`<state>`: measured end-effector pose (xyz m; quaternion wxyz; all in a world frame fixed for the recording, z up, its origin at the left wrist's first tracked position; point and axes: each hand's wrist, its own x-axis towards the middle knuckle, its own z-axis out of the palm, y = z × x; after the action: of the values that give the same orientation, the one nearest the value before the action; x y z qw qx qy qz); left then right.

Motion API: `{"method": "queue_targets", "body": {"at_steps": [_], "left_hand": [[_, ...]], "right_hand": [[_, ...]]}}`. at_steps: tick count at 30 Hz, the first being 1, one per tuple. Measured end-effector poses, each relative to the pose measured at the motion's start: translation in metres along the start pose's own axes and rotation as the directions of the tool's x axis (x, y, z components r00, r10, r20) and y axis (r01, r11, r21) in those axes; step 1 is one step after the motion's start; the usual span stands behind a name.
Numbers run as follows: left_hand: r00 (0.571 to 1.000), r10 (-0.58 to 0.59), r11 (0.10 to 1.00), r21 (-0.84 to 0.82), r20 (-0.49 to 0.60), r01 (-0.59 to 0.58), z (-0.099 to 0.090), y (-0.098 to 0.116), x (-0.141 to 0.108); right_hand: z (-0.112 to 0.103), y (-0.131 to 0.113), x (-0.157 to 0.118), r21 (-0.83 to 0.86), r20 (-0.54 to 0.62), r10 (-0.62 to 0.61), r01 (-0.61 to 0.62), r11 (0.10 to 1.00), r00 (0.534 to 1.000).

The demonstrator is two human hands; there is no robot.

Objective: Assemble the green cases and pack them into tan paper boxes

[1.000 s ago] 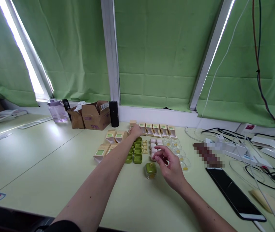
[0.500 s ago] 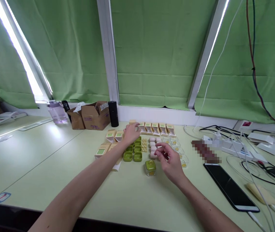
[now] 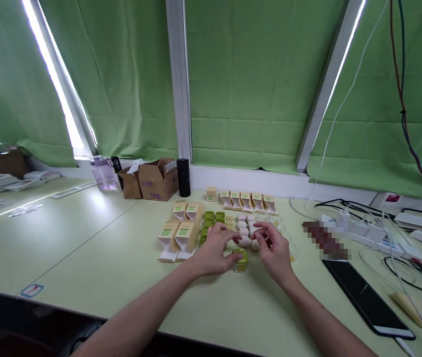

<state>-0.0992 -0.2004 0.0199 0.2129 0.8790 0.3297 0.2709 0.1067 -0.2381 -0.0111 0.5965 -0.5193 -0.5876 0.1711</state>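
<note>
small green-lidded case (image 3: 239,260), seen from the head camera, sits on the pale table (image 3: 84,238) near the front, just in front of the rows of little parts. looks like a clear bottom with a green top. probably very light, hard and a bit smooth, so could slip or tip if poked from one side. best held at its two short sides, or with a finger on top and a thumb low down. lid might pop off if lifted by the top alone.

left hand (image 3: 214,250) lies just beside the case, fingers loosely curled and partly spread, thumb close to the lid. touching it or only near it, cannot tell. holds nothing that can be seen.

right hand (image 3: 275,248) hovers just right of the case, fingers bent, thumb and first finger drawn close together over the pink pieces (image 3: 244,231). pinching one or not, cannot tell.

behind the hands: green trays (image 3: 211,218) in a block, tan boxes (image 3: 181,233) to the left, a row of more small boxes (image 3: 248,200) by the window sill. clear cups (image 3: 289,248) with yellow bits peek out right of the right hand.

farther off: black phone (image 3: 367,297) and white cables (image 3: 382,238) on the right, cardboard box (image 3: 158,179), black cylinder (image 3: 183,177) and purple bottle (image 3: 103,172) at the back left. green curtain (image 3: 251,84) covers the windows.
</note>
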Motion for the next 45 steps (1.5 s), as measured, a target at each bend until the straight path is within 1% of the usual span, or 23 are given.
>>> {"method": "queue_targets", "body": {"at_steps": [3,6,10,12,14,17,19,21,25,28,31,35,38,42,45], "left_hand": [[0.996,0.055,0.995,0.085,0.071,-0.061,0.003,0.004,-0.004],[0.994,0.063,0.984,0.159,0.09,-0.076,0.006,0.005,-0.005],[0.994,0.059,0.988,0.139,0.094,-0.072,0.009,0.001,-0.005],[0.998,0.051,0.994,0.099,0.048,-0.055,0.011,-0.004,-0.004],[0.999,0.024,0.999,0.035,-0.038,-0.022,0.013,-0.012,-0.003],[0.984,-0.052,0.99,-0.137,-0.173,0.028,0.014,-0.024,0.002],[0.969,-0.108,0.967,-0.25,-0.223,0.05,0.013,-0.03,0.005],[0.961,-0.139,0.943,-0.33,-0.238,0.055,0.011,-0.033,0.008],[0.958,-0.127,0.906,-0.424,-0.258,0.006,0.007,-0.032,0.008],[0.948,-0.132,0.904,-0.428,-0.289,-0.005,0.008,-0.03,0.008],[0.937,-0.157,0.92,-0.39,-0.312,0.024,0.01,-0.03,0.008],[0.923,-0.176,0.942,-0.332,-0.343,0.056,0.013,-0.03,0.009],[0.922,-0.159,0.94,-0.34,-0.354,0.031,0.012,-0.028,0.008],[0.929,-0.139,0.92,-0.392,-0.343,-0.007,0.009,-0.026,0.008],[0.929,-0.137,0.913,-0.407,-0.344,-0.016,0.008,-0.024,0.008]], "right_hand": [[0.0,0.003,0.0,0.003,-0.007,0.01,-0.01,1.0,1.0],[0.002,0.006,0.0,-0.016,0.005,0.009,-0.009,1.0,1.0],[0.006,0.009,-0.002,-0.046,0.029,0.011,-0.01,0.999,1.0],[0.007,0.009,-0.003,-0.037,0.035,0.013,-0.012,0.999,0.999],[0.008,0.009,-0.003,-0.017,0.031,0.025,-0.025,1.0,0.999],[0.008,0.008,-0.002,0.042,0.015,0.056,-0.056,0.998,0.998],[0.009,0.008,-0.001,0.103,0.02,0.084,-0.085,0.991,0.996],[0.01,0.009,-0.001,0.184,0.057,0.119,-0.127,0.975,0.991],[0.014,0.008,-0.002,0.388,0.193,0.148,-0.214,0.897,0.97],[0.018,0.005,-0.004,0.488,0.246,0.139,-0.247,0.837,0.959],[0.023,0.005,-0.005,0.529,0.28,0.146,-0.28,0.801,0.949],[0.025,0.01,-0.006,0.584,0.302,0.203,-0.349,0.733,0.931],[0.023,0.011,-0.004,0.652,0.337,0.239,-0.409,0.638,0.911],[0.019,0.012,-0.001,0.71,0.409,0.283,-0.497,0.499,0.868],[0.017,0.014,0.0,0.718,0.418,0.295,-0.512,0.472,0.859]]}}
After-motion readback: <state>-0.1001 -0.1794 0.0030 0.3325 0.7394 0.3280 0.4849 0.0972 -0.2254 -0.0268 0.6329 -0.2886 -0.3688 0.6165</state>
